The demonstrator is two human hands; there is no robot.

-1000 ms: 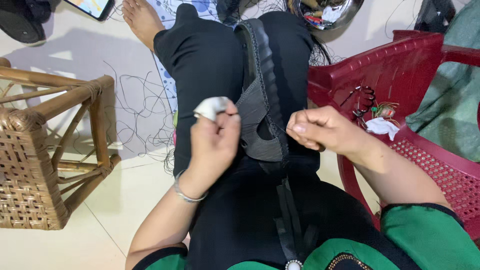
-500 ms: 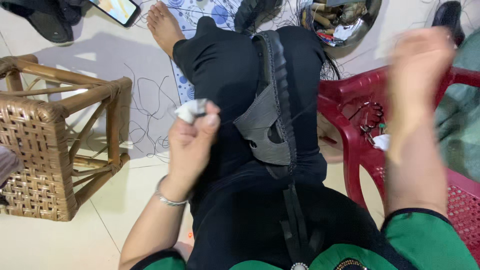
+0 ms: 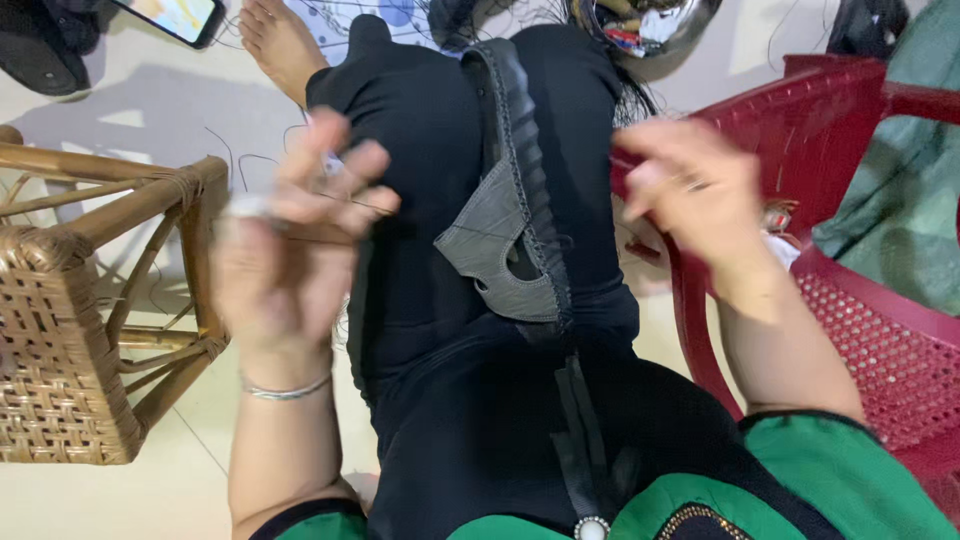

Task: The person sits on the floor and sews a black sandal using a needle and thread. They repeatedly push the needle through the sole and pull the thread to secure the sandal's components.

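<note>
A black garment (image 3: 440,200) lies over my lap and legs, with a grey stitched piece (image 3: 495,250) along its ribbed strip. My left hand (image 3: 290,260) is raised over the garment's left side. It is blurred, and its fingers are closed on a small white piece (image 3: 247,207). A thin dark thread (image 3: 365,203) runs out from its fingers. My right hand (image 3: 690,200) hovers over the garment's right edge, beside the red plastic chair (image 3: 880,340). Its fingers are bent and blurred, and whether they pinch anything does not show.
A wicker and cane stool (image 3: 70,330) stands close on the left. The red chair's seat holds a green cloth (image 3: 900,200) and small items. On the floor ahead lie a phone (image 3: 175,18), a steel bowl (image 3: 650,25) and loose threads. A bare foot (image 3: 280,45) rests there.
My right hand has come down from its high raised position to the garment's right edge. My left hand has lifted and shifted slightly right, still holding the white piece.
</note>
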